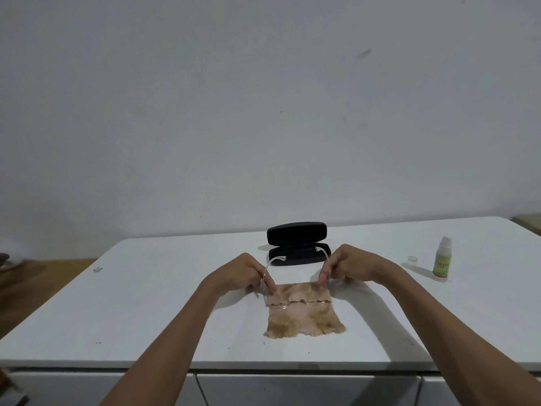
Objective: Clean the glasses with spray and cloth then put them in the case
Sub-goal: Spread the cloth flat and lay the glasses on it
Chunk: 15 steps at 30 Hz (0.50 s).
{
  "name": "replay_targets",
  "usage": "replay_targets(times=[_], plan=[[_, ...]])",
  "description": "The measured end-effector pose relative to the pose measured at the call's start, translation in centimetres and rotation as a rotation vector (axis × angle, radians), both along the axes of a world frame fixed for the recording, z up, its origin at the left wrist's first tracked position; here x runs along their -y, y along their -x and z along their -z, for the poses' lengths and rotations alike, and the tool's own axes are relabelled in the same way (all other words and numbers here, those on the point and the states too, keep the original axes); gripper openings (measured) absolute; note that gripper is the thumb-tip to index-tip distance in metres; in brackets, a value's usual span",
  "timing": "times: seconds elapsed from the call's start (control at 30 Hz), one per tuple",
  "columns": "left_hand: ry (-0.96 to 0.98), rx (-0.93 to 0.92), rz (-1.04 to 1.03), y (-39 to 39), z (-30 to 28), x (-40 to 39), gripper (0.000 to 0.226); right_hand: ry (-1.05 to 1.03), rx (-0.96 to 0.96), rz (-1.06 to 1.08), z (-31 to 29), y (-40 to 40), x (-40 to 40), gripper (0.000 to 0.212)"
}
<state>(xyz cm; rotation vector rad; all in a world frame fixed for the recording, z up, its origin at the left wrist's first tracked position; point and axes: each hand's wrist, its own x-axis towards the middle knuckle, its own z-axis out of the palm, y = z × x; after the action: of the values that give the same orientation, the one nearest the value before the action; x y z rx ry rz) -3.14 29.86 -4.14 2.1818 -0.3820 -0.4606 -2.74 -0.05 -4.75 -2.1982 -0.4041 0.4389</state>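
Note:
Thin clear-framed glasses (288, 304) stand with their lenses down on a tan patterned cloth (304, 319) lying flat on the white table (152, 303). My left hand (248, 272) pinches the left temple arm. My right hand (349, 263) pinches the right one. Both temple arms are unfolded and curve up toward the far side. Just behind my hands a black glasses case (297, 241) lies open, its lid raised. At the right stands a small spray bottle (442, 260) with a green label, its cap off.
A small clear cap (412, 259) sits on the table left of the spray bottle. A tiny pale object (97, 269) lies near the table's left edge. White drawer fronts (307, 388) run below the front edge. A plain wall stands behind.

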Motion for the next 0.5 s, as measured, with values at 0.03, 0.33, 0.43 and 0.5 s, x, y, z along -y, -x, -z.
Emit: replay_targets(times=[0.03,0.33,0.43,0.5], plan=[[0.019,0.009,-0.018,0.1,0.1,0.1,0.036,-0.005,0.007,-0.009,0.0,0.1,0.0,0.044],[0.17,0.125,-0.246,1.5,1.1,-1.5,0.027,-0.06,0.097,0.231,0.7,1.9,0.2,0.029],[0.105,0.187,-0.294,3.1,1.1,-2.0,0.018,0.053,0.155,0.356,0.6,3.2,0.2,0.018],[0.07,0.198,-0.259,4.3,1.2,-2.3,0.018,0.094,0.148,0.375,0.4,4.7,0.2,0.015]])
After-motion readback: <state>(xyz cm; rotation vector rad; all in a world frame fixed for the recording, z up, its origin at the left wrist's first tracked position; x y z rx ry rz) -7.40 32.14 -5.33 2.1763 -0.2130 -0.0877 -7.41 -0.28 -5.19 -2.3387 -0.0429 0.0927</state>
